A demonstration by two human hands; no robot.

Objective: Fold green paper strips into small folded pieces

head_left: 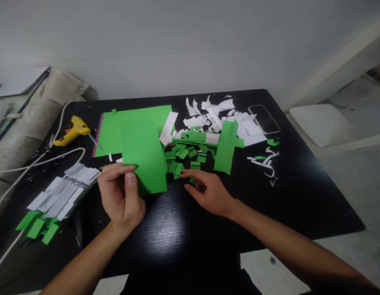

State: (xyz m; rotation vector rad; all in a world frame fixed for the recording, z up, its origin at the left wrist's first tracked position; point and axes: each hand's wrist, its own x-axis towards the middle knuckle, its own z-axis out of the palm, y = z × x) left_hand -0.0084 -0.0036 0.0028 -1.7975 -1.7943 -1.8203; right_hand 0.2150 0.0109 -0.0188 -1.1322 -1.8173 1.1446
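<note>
My left hand (122, 194) pinches a sheet of green paper (143, 159) by its lower left edge, thumb in front, and holds it up above the table. Beside it, my right hand (208, 190) reaches to a pile of small folded green paper pieces (184, 153). Its index fingertip is at one folded piece near the front of the pile; thumb and index are apart, with nothing visibly gripped. A larger stack of green sheets (113, 131) lies flat behind the held sheet, partly covered by it.
A yellow glue gun (71, 131) with a white cord lies at the left. Joined white and green folded pieces (61, 194) sit near the left edge. White paper scraps (214, 112), a green strip (225, 151), a phone (263, 119) and curled offcuts (268, 162) are on the black table (300, 196).
</note>
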